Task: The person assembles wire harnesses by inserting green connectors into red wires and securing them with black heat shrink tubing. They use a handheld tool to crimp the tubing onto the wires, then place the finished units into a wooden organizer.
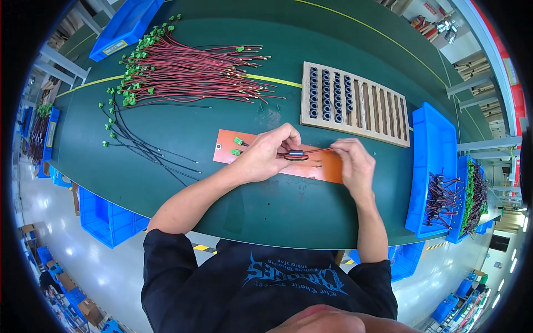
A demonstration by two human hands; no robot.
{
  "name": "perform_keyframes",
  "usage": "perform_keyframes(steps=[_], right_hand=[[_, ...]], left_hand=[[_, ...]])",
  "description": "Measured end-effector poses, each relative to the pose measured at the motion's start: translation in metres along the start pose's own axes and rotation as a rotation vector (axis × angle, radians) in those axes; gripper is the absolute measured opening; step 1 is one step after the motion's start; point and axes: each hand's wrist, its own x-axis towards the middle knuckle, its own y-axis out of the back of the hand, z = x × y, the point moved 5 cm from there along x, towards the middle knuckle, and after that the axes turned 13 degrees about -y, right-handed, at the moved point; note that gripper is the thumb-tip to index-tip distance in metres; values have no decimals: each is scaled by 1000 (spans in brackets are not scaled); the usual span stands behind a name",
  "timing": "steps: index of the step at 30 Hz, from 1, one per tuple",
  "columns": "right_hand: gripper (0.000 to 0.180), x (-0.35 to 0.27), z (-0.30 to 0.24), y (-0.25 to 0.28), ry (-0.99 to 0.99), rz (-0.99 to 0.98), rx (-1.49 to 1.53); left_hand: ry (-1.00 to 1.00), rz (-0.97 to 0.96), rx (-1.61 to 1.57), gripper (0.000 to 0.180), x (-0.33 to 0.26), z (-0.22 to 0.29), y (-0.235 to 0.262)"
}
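Note:
My left hand [270,152] pinches dark wires beside a black cylindrical core [296,153], over an orange board [327,172]. A black wire loops round the core. To its right, my right hand [355,164] is closed on the end of a red wire [317,150] that runs out of the core. Two green connectors [236,152] lie at the board's left end, left of my left hand. My fingers hide part of the wires between connectors and core.
A wooden slotted rack [355,130] holds rows of black cores behind my right hand. Red wires [205,72] with green connectors spread at the far left; black wires [144,145] lie nearer. Blue bins [433,133] stand at right, one with wire assemblies [441,200]. Another blue bin [125,28] is at far left.

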Motion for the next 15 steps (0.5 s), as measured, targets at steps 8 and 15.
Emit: perform_keyframes(steps=[8, 15], right_hand=[[10, -9, -3, 17, 128, 40, 199], [25, -28, 18, -8, -369, -43, 664]], left_hand=[[-216, -123, 19, 28, 22, 5, -17], [-21, -96, -69, 15, 26, -4, -28]])
